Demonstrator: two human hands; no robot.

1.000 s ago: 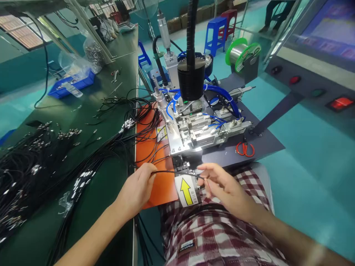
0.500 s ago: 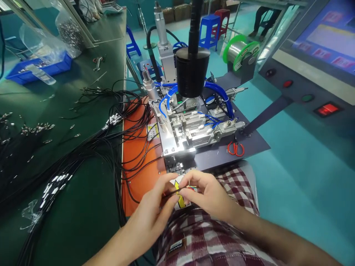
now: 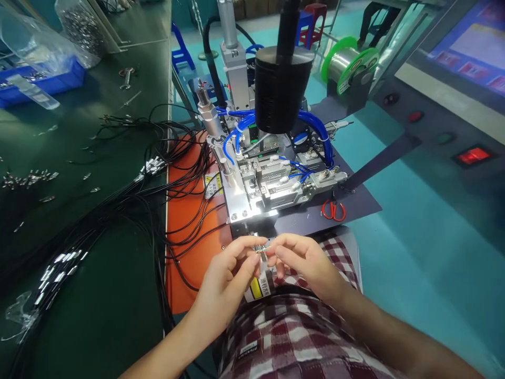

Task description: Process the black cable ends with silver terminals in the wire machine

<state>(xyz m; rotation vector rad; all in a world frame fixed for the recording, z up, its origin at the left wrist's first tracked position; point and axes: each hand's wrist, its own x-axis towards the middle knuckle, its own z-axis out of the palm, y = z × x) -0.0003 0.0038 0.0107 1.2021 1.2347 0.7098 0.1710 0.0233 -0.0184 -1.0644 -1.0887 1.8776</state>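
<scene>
Above the front edge of the machine, my left hand (image 3: 224, 271) pinches the end of a thin cable between thumb and forefinger. The cable's fine wires (image 3: 264, 250) poke out to the right, with a hint of white and orange. My right hand (image 3: 310, 260) has thumb and forefinger closed at the tips of those wires. Most of the cable is hidden by my left hand. Just beyond both hands stands the metal soldering-type machine (image 3: 272, 195) with clamps and blue air tubes. Below them a yellow and white label (image 3: 258, 287) shows.
Bundled black cables (image 3: 106, 205) with metal connectors run along the green table (image 3: 110, 300) on the left. Red-handled scissors (image 3: 333, 210) lie right of the machine. A solder wire spool (image 3: 349, 66) and a control panel (image 3: 442, 116) stand farther right. A blue bin (image 3: 59, 79) sits back left.
Both hands have moved slightly up, toward the machine. The black cable stretch between them no longer shows; only the short wire ends do. The view has shifted a little to the right.
</scene>
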